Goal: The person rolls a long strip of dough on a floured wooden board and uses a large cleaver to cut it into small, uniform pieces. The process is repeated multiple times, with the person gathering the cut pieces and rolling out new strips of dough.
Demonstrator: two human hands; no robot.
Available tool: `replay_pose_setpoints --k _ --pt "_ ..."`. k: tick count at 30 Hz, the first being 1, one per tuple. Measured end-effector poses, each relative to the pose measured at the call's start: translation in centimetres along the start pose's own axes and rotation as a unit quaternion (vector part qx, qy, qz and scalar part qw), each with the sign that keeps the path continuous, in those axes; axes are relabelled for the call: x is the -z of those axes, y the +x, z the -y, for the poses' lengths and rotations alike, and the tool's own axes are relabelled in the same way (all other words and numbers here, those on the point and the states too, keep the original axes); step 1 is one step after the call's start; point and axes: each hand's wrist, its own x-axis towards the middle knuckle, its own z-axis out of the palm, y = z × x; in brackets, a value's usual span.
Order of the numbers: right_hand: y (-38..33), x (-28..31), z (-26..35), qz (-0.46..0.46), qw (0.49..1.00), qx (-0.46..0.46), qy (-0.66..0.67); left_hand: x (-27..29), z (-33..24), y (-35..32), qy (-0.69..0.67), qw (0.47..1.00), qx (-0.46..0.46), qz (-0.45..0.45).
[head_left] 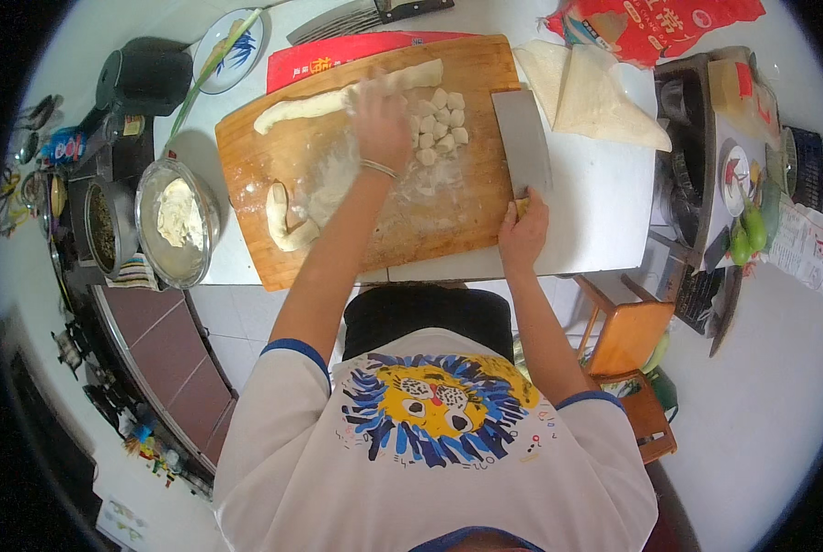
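A long dough rope (305, 110) lies across the far side of the wooden board (246, 166). My left hand (381, 124) is over the rope, its fingers smeared by motion, so I cannot tell whether it grips. Several small cut dough pieces (442, 124) sit in a cluster to the right of that hand. At the board's right edge, my right hand (524, 230) is closed round the handle of a cleaver (523, 138), whose broad blade lies flat, pointing away. A shorter bent dough strip (279, 216) rests at the board's left. Loose flour is scattered across the board.
Left of the board stands a glass bowl (213, 216) with a dough mass in it. Behind it are a plate (216, 78) with a green onion and a red packet (292, 66). A folded cloth (604, 101) and a red bag (660, 28) lie at the far right.
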Motion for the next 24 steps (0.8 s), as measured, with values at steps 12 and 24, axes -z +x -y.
replay_pose_setpoints --k 12,24 --pt "-0.2 -0.7 1.2 0.029 0.997 0.039 -0.064 3.2 7.2 4.3 0.1 0.985 0.065 0.128" --pt "4.9 -5.6 9.5 0.157 0.967 0.2 -0.013 2.9 0.9 -3.5 -0.184 0.959 -0.046 0.209"
